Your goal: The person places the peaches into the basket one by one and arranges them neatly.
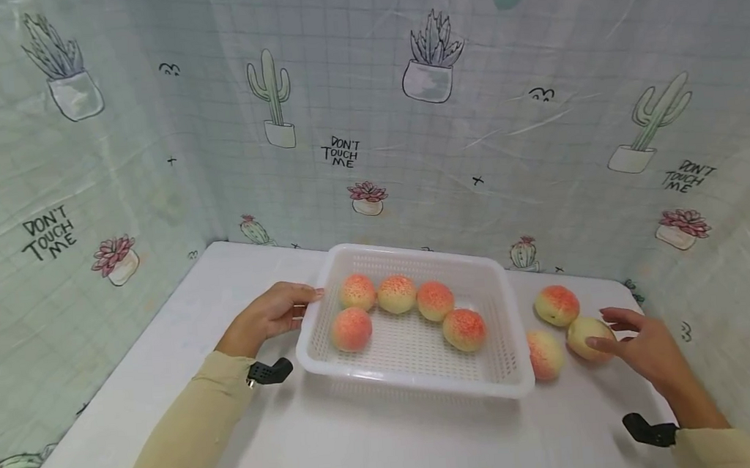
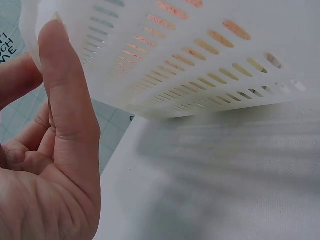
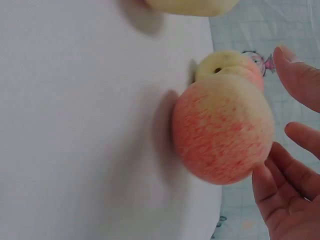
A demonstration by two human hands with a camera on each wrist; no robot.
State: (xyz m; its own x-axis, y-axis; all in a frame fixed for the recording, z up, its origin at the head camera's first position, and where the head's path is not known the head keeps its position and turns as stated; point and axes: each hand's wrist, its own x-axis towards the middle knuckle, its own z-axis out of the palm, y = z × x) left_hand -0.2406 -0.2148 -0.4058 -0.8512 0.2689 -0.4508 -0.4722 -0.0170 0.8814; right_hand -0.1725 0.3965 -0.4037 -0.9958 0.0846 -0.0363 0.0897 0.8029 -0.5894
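A white perforated plastic basket [image 1: 420, 381] stands on the table with several red-and-yellow peaches [image 1: 397, 294] inside. At its left end, my left hand [image 1: 282, 309] holds the rim between thumb and fingers; the left wrist view shows the slotted side wall [image 2: 210, 45] close up. Right of the basket lie three more peaches: one at the back [image 1: 557, 306], one against the basket's side [image 1: 546, 355], and a paler one [image 1: 584, 336]. Around that paler peach my right hand [image 1: 648, 348] is spread. In the right wrist view a fingertip meets the peach [image 3: 222, 130], while the thumb stays apart.
A white table [image 1: 366, 455] carries everything. Behind it and along both sides hangs a pale curtain [image 1: 365, 102] printed with cacti and words. Each wrist wears a small black camera, one on the left [image 1: 270, 372] and one on the right [image 1: 648, 431].
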